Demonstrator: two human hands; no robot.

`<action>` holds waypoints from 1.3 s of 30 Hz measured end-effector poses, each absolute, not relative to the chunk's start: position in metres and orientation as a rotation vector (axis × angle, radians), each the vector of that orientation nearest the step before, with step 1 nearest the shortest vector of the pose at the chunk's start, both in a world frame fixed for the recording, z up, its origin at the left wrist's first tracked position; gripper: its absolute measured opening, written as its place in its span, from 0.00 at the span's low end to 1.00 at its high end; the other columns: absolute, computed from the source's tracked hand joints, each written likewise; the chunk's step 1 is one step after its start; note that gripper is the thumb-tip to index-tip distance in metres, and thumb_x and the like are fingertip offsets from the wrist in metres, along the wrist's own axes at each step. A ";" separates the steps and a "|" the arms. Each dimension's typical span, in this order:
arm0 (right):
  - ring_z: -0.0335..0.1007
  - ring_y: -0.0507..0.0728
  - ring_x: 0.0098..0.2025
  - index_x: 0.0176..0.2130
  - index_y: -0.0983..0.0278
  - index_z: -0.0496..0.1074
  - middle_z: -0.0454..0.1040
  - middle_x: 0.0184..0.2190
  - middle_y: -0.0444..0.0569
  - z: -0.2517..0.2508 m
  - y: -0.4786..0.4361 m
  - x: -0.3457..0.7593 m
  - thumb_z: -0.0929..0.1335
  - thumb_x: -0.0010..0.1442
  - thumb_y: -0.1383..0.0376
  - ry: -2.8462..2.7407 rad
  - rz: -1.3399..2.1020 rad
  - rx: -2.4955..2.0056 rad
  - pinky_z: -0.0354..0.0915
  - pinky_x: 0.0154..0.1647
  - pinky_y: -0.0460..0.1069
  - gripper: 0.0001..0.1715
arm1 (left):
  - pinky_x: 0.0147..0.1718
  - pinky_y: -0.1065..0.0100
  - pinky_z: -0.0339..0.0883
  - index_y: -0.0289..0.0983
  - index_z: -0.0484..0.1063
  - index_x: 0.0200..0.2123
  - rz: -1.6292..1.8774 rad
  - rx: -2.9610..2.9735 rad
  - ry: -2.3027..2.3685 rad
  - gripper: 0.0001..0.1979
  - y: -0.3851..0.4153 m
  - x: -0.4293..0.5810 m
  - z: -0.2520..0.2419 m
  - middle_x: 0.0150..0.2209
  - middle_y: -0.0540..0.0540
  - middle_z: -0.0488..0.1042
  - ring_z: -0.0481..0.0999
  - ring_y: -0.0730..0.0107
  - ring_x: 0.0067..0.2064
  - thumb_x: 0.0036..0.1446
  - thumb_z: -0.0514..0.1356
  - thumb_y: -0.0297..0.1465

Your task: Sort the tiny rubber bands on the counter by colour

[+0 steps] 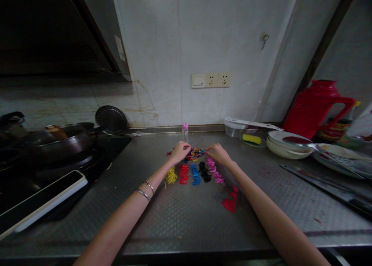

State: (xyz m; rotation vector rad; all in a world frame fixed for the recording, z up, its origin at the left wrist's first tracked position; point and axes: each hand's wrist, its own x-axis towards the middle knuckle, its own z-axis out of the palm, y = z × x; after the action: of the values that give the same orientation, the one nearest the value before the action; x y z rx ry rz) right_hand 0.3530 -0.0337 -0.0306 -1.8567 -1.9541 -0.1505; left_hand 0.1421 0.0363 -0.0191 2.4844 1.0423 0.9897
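Observation:
A mixed heap of small coloured loops (197, 154), which look like rubber bands, lies on the metal counter between my hands. My left hand (180, 151) is at the heap's left side, fingertips pinched together; what they hold is too small to tell. At the top of the pink column, my right hand (217, 154) has its fingers closed, their contents unclear. Sorted groups lie nearer me: yellow bands (171, 176), red bands (184, 174), blue bands (195, 174), black bands (205, 172) and pink bands (215, 170). Behind the heap stands a clear bottle with a pink cap (185, 127).
To the left are a wok (66, 140) on the stove and a white-edged device (49, 202). Along the right lie a sponge (251, 139), stacked bowls (287, 148), a knife (319, 184) and a red thermos (310, 109). A red patch (231, 200) marks the counter.

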 end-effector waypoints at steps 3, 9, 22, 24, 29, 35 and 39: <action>0.63 0.57 0.43 0.39 0.62 0.74 0.71 0.39 0.51 -0.038 -0.030 0.351 0.63 0.54 0.61 -2.049 -0.111 -1.890 0.55 0.46 0.47 0.15 | 0.38 0.67 0.62 0.33 0.76 0.31 1.016 2.347 1.201 0.14 0.061 0.105 -0.023 0.32 0.42 0.74 0.70 0.66 0.35 0.51 0.52 0.33; 0.60 0.58 0.44 0.44 0.60 0.71 0.69 0.42 0.53 -0.042 -0.030 0.350 0.61 0.56 0.60 -2.058 -0.135 -1.963 0.54 0.46 0.49 0.18 | 0.38 0.67 0.62 0.33 0.75 0.29 1.098 1.984 1.342 0.13 0.092 0.047 -0.036 0.33 0.43 0.76 0.72 0.64 0.37 0.48 0.53 0.33; 0.61 0.57 0.43 0.38 0.64 0.71 0.71 0.37 0.52 -0.039 -0.031 0.349 0.63 0.55 0.64 -1.983 -0.157 -1.885 0.55 0.43 0.47 0.12 | 0.23 0.73 0.56 0.31 0.75 0.29 1.236 1.780 1.364 0.18 0.103 0.032 -0.055 0.26 0.43 0.75 0.69 0.70 0.27 0.48 0.52 0.39; 0.61 0.57 0.43 0.41 0.65 0.70 0.70 0.38 0.53 -0.040 -0.031 0.348 0.63 0.54 0.65 -1.960 -0.177 -1.896 0.56 0.43 0.48 0.14 | 0.24 0.72 0.57 0.31 0.75 0.28 1.256 1.782 1.353 0.19 0.103 0.032 -0.056 0.26 0.43 0.74 0.69 0.69 0.27 0.49 0.52 0.39; 0.61 0.58 0.43 0.42 0.63 0.72 0.69 0.40 0.54 -0.042 -0.030 0.348 0.62 0.56 0.63 -2.011 -0.144 -1.929 0.56 0.43 0.49 0.15 | 0.28 0.71 0.59 0.31 0.74 0.27 1.267 1.834 1.318 0.19 0.105 0.032 -0.058 0.26 0.44 0.74 0.70 0.69 0.28 0.50 0.51 0.39; 0.62 0.57 0.43 0.38 0.62 0.74 0.70 0.39 0.52 -0.039 -0.031 0.347 0.61 0.57 0.62 -2.029 -0.150 -1.922 0.56 0.44 0.48 0.14 | 0.28 0.71 0.59 0.31 0.74 0.26 1.275 1.861 1.305 0.20 0.110 0.032 -0.063 0.24 0.45 0.73 0.70 0.69 0.27 0.50 0.50 0.41; 0.63 0.56 0.43 0.38 0.62 0.74 0.71 0.38 0.51 -0.037 -0.031 0.347 0.62 0.55 0.64 -1.984 -0.142 -1.915 0.57 0.43 0.47 0.13 | 0.29 0.71 0.58 0.32 0.74 0.27 1.254 1.860 1.327 0.20 0.111 0.032 -0.064 0.24 0.45 0.73 0.70 0.68 0.28 0.51 0.49 0.41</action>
State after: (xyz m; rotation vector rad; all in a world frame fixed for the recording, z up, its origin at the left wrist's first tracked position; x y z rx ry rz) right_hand 0.3465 -0.0314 -0.0366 -1.9152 -1.9841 -0.1419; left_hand 0.0321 0.1111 -0.0645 1.8595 1.3273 1.2538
